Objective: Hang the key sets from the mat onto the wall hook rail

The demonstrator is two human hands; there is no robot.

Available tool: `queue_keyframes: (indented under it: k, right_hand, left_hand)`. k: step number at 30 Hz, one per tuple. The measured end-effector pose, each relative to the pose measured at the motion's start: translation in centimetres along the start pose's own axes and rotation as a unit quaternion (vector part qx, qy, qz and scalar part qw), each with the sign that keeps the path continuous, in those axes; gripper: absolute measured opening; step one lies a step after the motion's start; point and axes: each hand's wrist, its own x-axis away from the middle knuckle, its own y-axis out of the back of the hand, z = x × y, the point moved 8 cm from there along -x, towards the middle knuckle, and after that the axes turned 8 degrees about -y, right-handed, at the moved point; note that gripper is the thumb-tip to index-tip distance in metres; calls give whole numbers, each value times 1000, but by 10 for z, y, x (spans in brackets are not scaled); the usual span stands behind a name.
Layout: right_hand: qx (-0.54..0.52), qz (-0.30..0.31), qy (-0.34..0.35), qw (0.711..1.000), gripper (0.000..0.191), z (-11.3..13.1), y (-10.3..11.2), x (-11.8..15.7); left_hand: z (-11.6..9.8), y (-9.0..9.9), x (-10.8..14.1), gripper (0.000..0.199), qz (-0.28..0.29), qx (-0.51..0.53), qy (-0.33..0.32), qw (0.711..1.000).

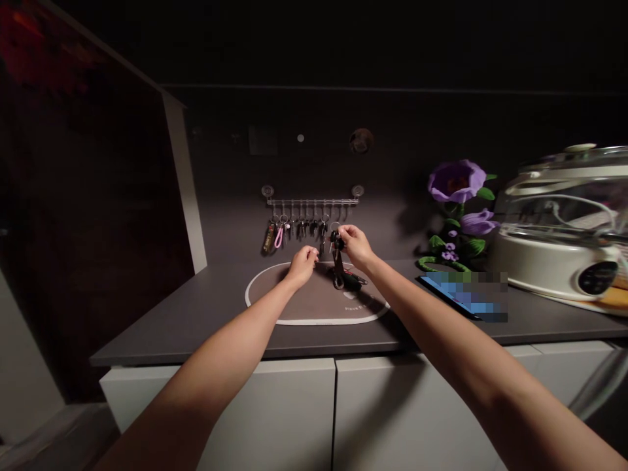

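Observation:
My right hand is closed on a bunch of keys just below the right part of a clear hook rack on the wall. A dark strap with a ring hangs beneath the keys. Whether their top ring sits on a hook, I cannot tell. To the left, my left hand hovers over the oval mat with its fingers curled together; anything inside them is hidden. Several key sets hang from the rack, among them a pink loop and a brown tag. Dark items lie on the mat.
A purple flower decoration stands at the right of the dark counter. In front of it lies a tablet or phone, its screen blurred out. Farther right is a white appliance with a clear lid. White cabinet doors are below.

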Motion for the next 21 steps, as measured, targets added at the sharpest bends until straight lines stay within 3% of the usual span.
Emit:
queue_keyframes:
  k: [9,16,21]
  right_hand:
    - [7,-81,-18,997,14,11,7,-49]
    - [15,-154,-25,988,8,6,13,-72]
    - [22,-162,-39,986,10,-6,14,-80]
  left_hand:
    - [-17,-6,2,22,31,-136,-94,986]
    - [-13,-10,2,24,43,-166,-110,979]
    - [-11,-10,1,26,47,-173,-112,977]
